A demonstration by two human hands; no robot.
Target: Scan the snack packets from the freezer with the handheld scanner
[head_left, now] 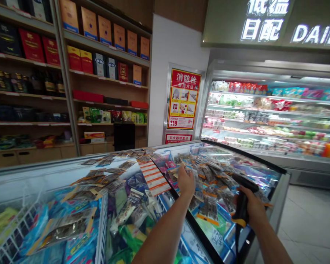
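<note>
My left hand (186,182) reaches over the glass-topped freezer, fingers curled together at a flat clear packet (198,183) with dark contents. Its fingertips are partly turned away from me. In my right hand (254,209) is a black and yellow barcode scanner (241,205), gripped by the handle, its cord hanging down. Beneath both hands many similar packets with orange edges (209,207) lie heaped on the glass. More of them spread over the left side, one larger packet (68,225) lying nearest me. An orange-and-white striped sheet (154,176) rests between the two groups.
The freezer (284,198) has a dark frame bar (196,227) across its lid and wire baskets (101,227) of bagged goods below. Shelves of boxes (107,68) stand at the left back. A lit refrigerated case (264,121) fills the right back; tiled floor (305,220) shows at right.
</note>
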